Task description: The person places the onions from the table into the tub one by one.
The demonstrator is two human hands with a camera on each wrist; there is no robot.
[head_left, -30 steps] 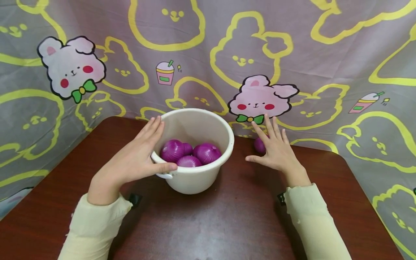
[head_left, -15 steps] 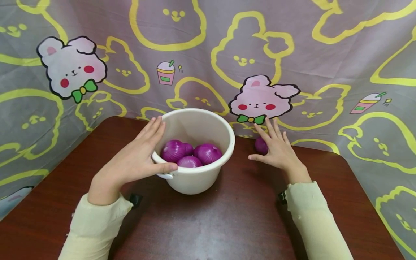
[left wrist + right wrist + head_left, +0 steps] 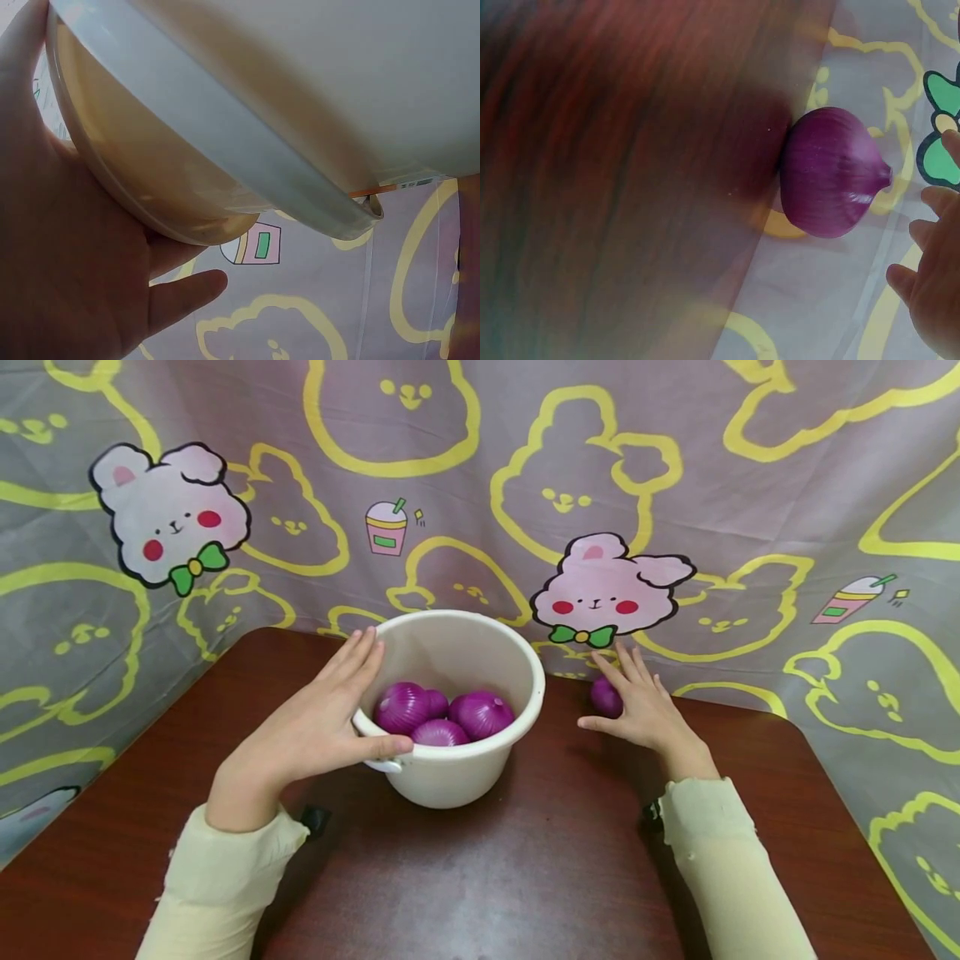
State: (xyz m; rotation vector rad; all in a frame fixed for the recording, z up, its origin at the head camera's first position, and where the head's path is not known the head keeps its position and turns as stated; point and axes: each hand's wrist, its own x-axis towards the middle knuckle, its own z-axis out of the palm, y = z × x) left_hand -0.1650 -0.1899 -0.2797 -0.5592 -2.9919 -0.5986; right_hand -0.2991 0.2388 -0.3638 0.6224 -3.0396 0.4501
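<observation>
A cream plastic bucket stands upright on the table, with several purple onions inside. My left hand rests against the bucket's left rim. Its thumb lies along the front of the rim and its straight fingers reach toward the back. In the left wrist view, the left hand touches the pale curved handle, and one finger extends free of it. My right hand is held above the table with fingers spread, close to a single onion. In the right wrist view, that onion sits apart from the fingertips.
The dark brown wooden table carries everything. Its back edge meets a grey-lilac curtain printed with yellow outlines and rabbit faces. The lone onion lies close to that back edge, to the bucket's right.
My right hand has lowered very slightly beside the lone onion. The head view has shifted a little. My left hand keeps its place on the bucket.
</observation>
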